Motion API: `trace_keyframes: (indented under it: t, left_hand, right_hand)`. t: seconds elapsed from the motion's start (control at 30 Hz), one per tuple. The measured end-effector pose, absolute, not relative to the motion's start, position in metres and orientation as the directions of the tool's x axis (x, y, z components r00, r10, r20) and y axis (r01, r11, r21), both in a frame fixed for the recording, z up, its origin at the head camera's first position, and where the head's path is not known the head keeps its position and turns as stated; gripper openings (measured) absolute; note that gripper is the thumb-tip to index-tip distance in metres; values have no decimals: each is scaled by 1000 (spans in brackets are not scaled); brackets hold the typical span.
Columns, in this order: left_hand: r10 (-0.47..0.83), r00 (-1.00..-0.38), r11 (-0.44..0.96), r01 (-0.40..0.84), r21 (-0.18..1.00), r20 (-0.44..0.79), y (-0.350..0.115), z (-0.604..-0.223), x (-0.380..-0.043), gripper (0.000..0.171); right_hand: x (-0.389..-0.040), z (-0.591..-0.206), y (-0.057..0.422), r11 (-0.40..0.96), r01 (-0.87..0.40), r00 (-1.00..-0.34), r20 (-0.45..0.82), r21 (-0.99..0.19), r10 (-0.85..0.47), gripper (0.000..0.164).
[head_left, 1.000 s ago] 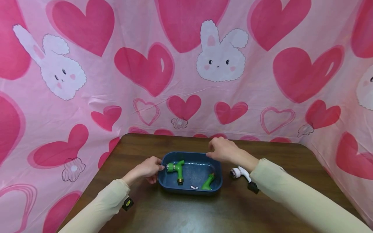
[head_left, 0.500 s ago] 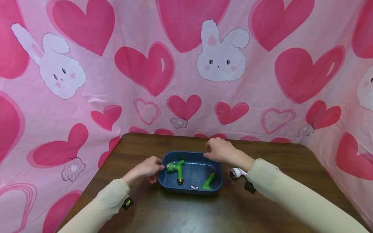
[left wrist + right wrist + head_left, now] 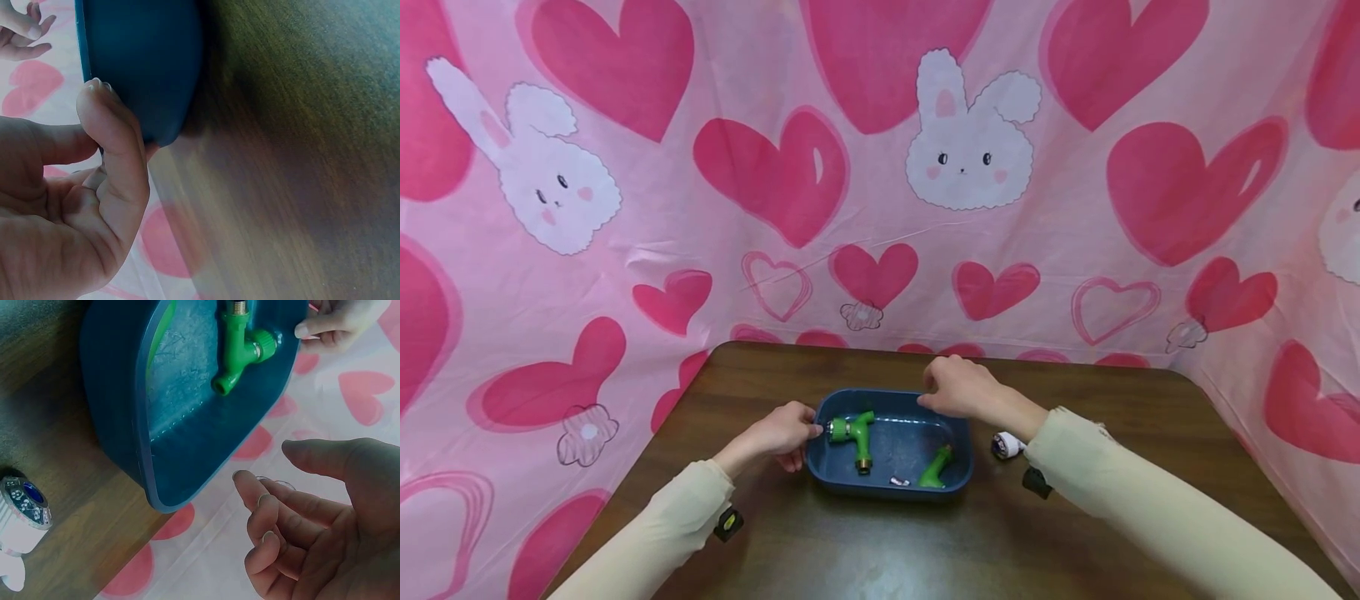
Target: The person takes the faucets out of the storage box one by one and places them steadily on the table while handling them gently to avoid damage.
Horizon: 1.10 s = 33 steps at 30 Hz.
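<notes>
A dark blue plastic basin (image 3: pixel 891 493) stands on the table. My left hand (image 3: pixel 784 433) pinches its left rim between thumb and fingers, seen close up in the left wrist view. Inside lie a green tap (image 3: pixel 861 442) with a brass-coloured end, a second green piece (image 3: pixel 934 469) and a small whitish scrap (image 3: pixel 899 481). Over the basin's far right corner hovers my right hand (image 3: pixel 958 387). In the right wrist view its fingers are loosely bent, thumb apart, with nothing between them.
To the basin's right lies a white fitting (image 3: pixel 24 515) with a dark patterned round end, partly hidden by my right sleeve (image 3: pixel 1075 446) in the head view. The brown wooden table (image 3: pixel 865 550) meets a pink heart-and-rabbit cloth (image 3: pixel 880 208) behind.
My right hand has drifted slightly left along the basin's far rim, and its sleeve covers more of the white fitting. The left hand and the basin stay put.
</notes>
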<state>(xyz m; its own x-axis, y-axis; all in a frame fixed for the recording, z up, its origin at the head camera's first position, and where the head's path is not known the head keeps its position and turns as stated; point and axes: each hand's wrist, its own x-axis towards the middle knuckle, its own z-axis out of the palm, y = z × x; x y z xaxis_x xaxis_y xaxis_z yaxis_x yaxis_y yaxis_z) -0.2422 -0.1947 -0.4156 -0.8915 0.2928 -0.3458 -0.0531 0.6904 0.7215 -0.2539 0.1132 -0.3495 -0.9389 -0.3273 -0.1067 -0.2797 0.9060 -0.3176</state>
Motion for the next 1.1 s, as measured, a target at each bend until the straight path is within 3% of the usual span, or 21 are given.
trace_keyframes:
  t: [1.1]
  left_hand:
    - [303, -883, 683, -62, 728, -359, -196, -415, -242, 19]
  right_hand:
    - [-256, -353, 91, 898, -308, -920, -143, -314, -366, 39]
